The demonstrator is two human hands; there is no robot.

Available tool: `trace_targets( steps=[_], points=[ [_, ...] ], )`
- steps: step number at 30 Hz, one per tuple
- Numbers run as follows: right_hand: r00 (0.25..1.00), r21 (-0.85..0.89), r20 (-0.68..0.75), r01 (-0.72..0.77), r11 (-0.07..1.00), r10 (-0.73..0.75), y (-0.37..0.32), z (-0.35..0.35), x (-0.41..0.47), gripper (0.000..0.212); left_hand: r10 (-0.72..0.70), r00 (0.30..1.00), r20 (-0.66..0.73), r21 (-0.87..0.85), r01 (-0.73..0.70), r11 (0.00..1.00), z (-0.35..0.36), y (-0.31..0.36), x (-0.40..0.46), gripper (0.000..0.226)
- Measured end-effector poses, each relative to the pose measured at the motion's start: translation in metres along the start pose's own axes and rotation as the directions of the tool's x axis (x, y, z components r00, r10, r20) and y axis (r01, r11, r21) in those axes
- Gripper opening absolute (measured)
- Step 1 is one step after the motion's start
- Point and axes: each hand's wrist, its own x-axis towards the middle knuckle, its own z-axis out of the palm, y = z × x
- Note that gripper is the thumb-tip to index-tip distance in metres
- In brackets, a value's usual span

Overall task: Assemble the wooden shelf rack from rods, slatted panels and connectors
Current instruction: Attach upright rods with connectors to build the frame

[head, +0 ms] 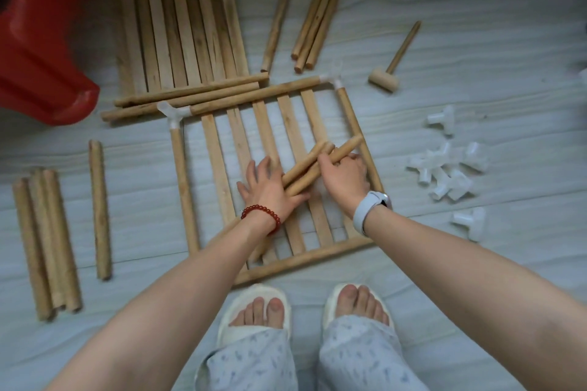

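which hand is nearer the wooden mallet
Right. The right hand grips rods on the panel, below-left of the mallet; the left hand lies farther left.

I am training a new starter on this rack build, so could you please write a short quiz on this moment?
1. True or false: the wooden mallet lies on the slatted panel.
2. How many white connectors are already fitted on the panel's frame?
3. The right hand grips: A) rods B) mallet C) a loose connector.

Key: 1 false, it lies apart on the floor. 2 two, at the far corners. 3 A, short rods.
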Motion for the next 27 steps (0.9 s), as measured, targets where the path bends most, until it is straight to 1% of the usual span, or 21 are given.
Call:
trace_targets(
  steps=[1,2,3,4,5,6,7,9,12,14,17,19,21,24,27],
  points=[
    [1.0,0.096,-0.02,0.013,0.995,-0.011,0.001,-0.006,-0.001,0.031,-0.011,1.0,-0.02,-0.021,0.01,1.0,-0.001,-0.001,-0.001,0.082],
    [0.999,0.251,-0.03,-0.007,0.968,0.015,0.003,-0.015,-0.001,0.028,-0.01,0.999,-0.042,-0.008,0.009,1.0,-0.002,-0.003,-0.002,0.08],
    [0.996,0.44,-0.019,-0.066,0.896,0.082,0.004,-0.025,0.0,0.024,0.008,0.998,-0.058,0.037,-0.005,0.999,-0.003,-0.005,-0.004,0.081],
    [0.988,0.621,0.01,-0.128,0.774,0.155,0.004,-0.037,0.0,0.022,0.044,0.997,-0.062,0.1,-0.037,0.994,-0.003,-0.006,-0.005,0.083],
    [0.98,0.745,0.023,-0.148,0.651,0.197,0.007,-0.051,0.0,0.021,0.092,0.994,-0.054,0.165,-0.082,0.983,-0.003,-0.004,-0.007,0.087],
    [0.978,0.797,0.003,-0.129,0.59,0.21,0.01,-0.065,-0.001,0.02,0.141,0.989,-0.042,0.227,-0.128,0.965,-0.002,-0.002,-0.009,0.091],
    [0.978,0.806,-0.038,-0.091,0.585,0.206,0.015,-0.079,-0.001,0.021,0.192,0.981,-0.027,0.293,-0.176,0.94,0.001,0.001,-0.011,0.094],
    [0.968,0.775,-0.174,0.022,0.631,0.179,0.025,-0.104,-0.004,0.024,0.301,0.953,0.029,0.418,-0.285,0.863,0.008,0.01,-0.018,0.093],
    [0.901,0.684,-0.398,0.165,0.71,0.174,0.044,-0.128,-0.014,0.025,0.414,0.893,0.174,0.519,-0.441,0.732,0.019,0.023,-0.03,0.087],
    [0.847,0.661,-0.491,0.209,0.72,0.205,0.056,-0.135,-0.024,0.023,0.445,0.856,0.261,0.53,-0.513,0.676,0.026,0.035,-0.037,0.079],
    [0.806,0.644,-0.556,0.263,0.719,0.203,0.071,-0.138,-0.038,0.018,0.449,0.805,0.389,0.502,-0.593,0.63,0.033,0.05,-0.045,0.064],
    [0.803,0.623,-0.57,0.286,0.728,0.173,0.079,-0.14,-0.047,0.018,0.424,0.77,0.476,0.514,-0.635,0.577,0.037,0.058,-0.051,0.06],
    [0.801,0.606,-0.579,0.301,0.736,0.15,0.085,-0.141,-0.055,0.019,0.402,0.753,0.522,0.556,-0.657,0.509,0.04,0.064,-0.055,0.058],
    [0.787,0.59,-0.605,0.341,0.731,0.121,0.092,-0.148,-0.066,0.017,0.362,0.762,0.538,0.588,-0.646,0.486,0.044,0.069,-0.056,0.056],
    [0.784,0.549,-0.618,0.372,0.748,0.064,0.095,-0.155,-0.07,0.014,0.324,0.79,0.521,0.633,-0.612,0.473,0.042,0.07,-0.055,0.056]
  ],
)
